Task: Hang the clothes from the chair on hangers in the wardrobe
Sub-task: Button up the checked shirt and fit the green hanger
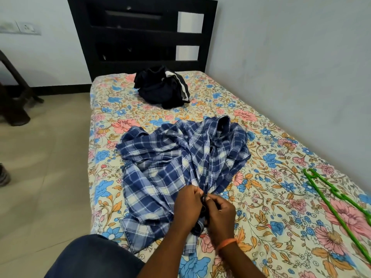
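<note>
A blue and white checked shirt (176,157) lies crumpled on the flowered bed sheet (271,149), collar toward the headboard. My left hand (187,205) and my right hand (220,215) meet at the shirt's front opening near its lower end. Both pinch the fabric edges there, fingers curled. A heap of black clothes with a white stripe (162,87) sits further up the bed. Green plastic hangers (337,203) lie on the sheet at the right.
The dark headboard (140,37) stands at the far end, with a white wall along the right. A dark chair (14,93) is at the left on the tiled floor (44,157). My knee in dark trousers (90,257) is at the bed's near edge.
</note>
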`<state>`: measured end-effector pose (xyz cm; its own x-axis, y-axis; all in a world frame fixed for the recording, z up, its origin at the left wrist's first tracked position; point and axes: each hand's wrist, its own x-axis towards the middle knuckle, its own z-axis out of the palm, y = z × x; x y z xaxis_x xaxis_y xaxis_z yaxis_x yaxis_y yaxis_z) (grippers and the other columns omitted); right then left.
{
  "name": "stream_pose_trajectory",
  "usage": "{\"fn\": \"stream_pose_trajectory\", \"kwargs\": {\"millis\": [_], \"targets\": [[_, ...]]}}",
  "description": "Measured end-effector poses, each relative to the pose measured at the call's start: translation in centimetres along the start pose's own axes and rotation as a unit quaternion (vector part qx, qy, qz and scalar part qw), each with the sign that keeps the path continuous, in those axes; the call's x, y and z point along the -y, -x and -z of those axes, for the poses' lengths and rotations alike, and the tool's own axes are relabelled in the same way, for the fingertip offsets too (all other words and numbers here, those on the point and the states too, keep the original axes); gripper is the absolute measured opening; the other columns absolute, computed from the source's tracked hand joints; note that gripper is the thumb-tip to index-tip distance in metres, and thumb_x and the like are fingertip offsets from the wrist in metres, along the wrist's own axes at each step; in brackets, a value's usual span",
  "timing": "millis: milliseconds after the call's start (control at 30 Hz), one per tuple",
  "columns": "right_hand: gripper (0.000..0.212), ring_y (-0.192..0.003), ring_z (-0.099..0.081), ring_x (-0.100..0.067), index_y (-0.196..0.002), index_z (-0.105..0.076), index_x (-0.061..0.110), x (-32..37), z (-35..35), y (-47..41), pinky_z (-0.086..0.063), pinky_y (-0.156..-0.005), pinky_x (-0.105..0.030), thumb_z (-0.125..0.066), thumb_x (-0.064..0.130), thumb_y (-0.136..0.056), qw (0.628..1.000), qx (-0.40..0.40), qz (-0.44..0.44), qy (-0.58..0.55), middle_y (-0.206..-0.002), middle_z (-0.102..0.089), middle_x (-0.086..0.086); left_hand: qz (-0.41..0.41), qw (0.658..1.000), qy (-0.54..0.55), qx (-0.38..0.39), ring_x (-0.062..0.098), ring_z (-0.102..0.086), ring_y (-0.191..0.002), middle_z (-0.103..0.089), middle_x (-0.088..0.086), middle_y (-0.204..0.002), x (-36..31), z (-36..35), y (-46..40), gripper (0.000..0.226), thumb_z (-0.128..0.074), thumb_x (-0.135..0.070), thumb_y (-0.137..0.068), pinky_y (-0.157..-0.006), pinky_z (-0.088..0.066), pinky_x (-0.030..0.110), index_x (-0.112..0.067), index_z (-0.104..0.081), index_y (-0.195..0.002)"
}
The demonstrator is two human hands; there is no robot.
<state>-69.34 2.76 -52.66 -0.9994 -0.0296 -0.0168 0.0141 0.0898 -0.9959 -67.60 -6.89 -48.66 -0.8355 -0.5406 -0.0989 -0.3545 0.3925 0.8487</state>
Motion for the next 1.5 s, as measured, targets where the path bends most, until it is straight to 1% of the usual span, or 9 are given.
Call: {"fn": "stream_pose_trajectory", "kwargs": {"millis": [100, 300, 467, 600, 933, 1067, 1267, 1400, 1500], "targets": [[0.012, -0.051, -0.058, -0.027, -0.090, -0.077, 0.010, 0.5, 0.3, 0.2, -0.052, -0.046, -0.035, -0.066, 0.005, -0.091, 0.999, 0.009, -0.024, -0.044, -0.076, -0.074, -0.012, 0.003, 1.000, -0.009, -0.004, 0.007, -0.060, -0.071, -0.063, -0.007, -0.078, 0.2, -0.2, -0.2, 0.021, -0.053, -0.021, -0.098, -0.069, -0.053, 0.032, -0.020, -0.064, -0.080], [0.004, -0.039, -0.049, -0.022, -0.085, -0.077, 0.003, 1.2, 0.7, -0.3, -0.044, -0.038, -0.026, -0.073, 0.001, -0.084, 0.994, 0.030, -0.063, -0.084, -0.072, -0.073, -0.015, 0.004, 1.000, 0.002, -0.001, 0.007, -0.061, -0.069, -0.064, -0.006, -0.075, 0.2, -0.1, -0.2, 0.022, -0.053, -0.020, -0.097, -0.062, -0.051, 0.027, -0.022, -0.063, -0.077], [0.006, -0.038, -0.046, -0.018, -0.084, -0.075, -0.001, 1.5, 1.0, -0.9, -0.043, -0.038, -0.025, -0.078, 0.002, -0.079, 0.986, 0.047, -0.112, -0.112, -0.066, -0.068, -0.018, 0.002, 0.998, 0.064, 0.023, 0.010, -0.065, -0.068, -0.068, -0.004, -0.075, 0.8, 0.1, -0.5, 0.020, -0.058, -0.020, -0.096, -0.066, -0.056, 0.032, -0.018, -0.069, -0.080], [0.008, -0.040, -0.046, -0.017, -0.086, -0.074, -0.001, 1.5, 0.7, -1.2, -0.043, -0.038, -0.025, -0.078, 0.002, -0.080, 0.986, 0.038, -0.125, -0.107, -0.061, -0.065, -0.012, 0.011, 0.997, 0.073, 0.033, 0.005, -0.057, -0.057, -0.066, -0.003, -0.070, 0.7, 0.3, -0.5, 0.026, -0.058, -0.020, -0.097, -0.053, -0.045, 0.018, -0.017, -0.067, -0.073], [0.008, -0.052, -0.061, -0.031, -0.080, -0.073, 0.002, 1.1, 0.0, -0.8, -0.050, -0.041, -0.029, -0.079, 0.007, -0.082, 0.995, 0.012, -0.077, -0.067, -0.072, -0.073, -0.012, 0.013, 0.995, 0.100, -0.004, 0.001, -0.068, -0.065, -0.073, -0.010, -0.075, 0.8, 0.1, -0.4, 0.009, -0.075, -0.027, -0.084, -0.066, -0.059, 0.025, -0.019, -0.079, -0.086], [0.005, -0.054, -0.063, -0.028, -0.080, -0.075, 0.006, 1.4, -0.3, -0.5, -0.054, -0.048, -0.035, -0.080, 0.007, -0.081, 0.998, 0.011, -0.056, -0.034, -0.069, -0.074, -0.006, 0.012, 0.995, 0.097, -0.018, 0.004, -0.067, -0.062, -0.072, -0.008, -0.069, 0.8, 0.1, -0.4, 0.012, -0.071, -0.021, -0.087, -0.062, -0.058, 0.025, -0.018, -0.078, -0.077], [0.002, -0.046, -0.057, -0.028, -0.083, -0.076, 0.008, 1.3, -0.2, -0.5, -0.047, -0.040, -0.027, -0.078, 0.009, -0.083, 0.997, 0.011, -0.065, -0.042, -0.072, -0.074, -0.010, 0.044, 0.989, 0.138, 0.025, 0.005, -0.067, -0.071, -0.071, -0.006, -0.078, 0.8, 0.0, -1.0, 0.010, -0.067, -0.019, -0.091, -0.060, -0.050, 0.014, -0.014, -0.074, -0.085], [0.004, -0.048, -0.060, -0.028, -0.083, -0.075, 0.007, 1.3, -0.1, -0.5, -0.047, -0.039, -0.026, -0.078, 0.008, -0.082, 0.996, 0.009, -0.069, -0.050, -0.074, -0.074, -0.011, 0.071, 0.982, 0.164, 0.056, 0.015, -0.070, -0.076, -0.073, 0.000, -0.080, 1.1, 0.3, -1.7, 0.010, -0.069, -0.019, -0.089, -0.073, -0.058, 0.029, -0.013, -0.074, -0.082], [0.005, -0.049, -0.061, -0.029, -0.082, -0.076, 0.007, 1.4, -0.1, -0.5, -0.047, -0.040, -0.027, -0.080, 0.008, -0.080, 0.996, 0.010, -0.072, -0.059, -0.075, -0.074, -0.011, 0.080, 0.982, 0.157, 0.066, 0.017, -0.068, -0.080, -0.073, 0.005, -0.086, 1.2, 0.2, -1.9, 0.015, -0.064, -0.018, -0.093, -0.070, -0.056, 0.027, -0.008, -0.072, -0.084]]}}
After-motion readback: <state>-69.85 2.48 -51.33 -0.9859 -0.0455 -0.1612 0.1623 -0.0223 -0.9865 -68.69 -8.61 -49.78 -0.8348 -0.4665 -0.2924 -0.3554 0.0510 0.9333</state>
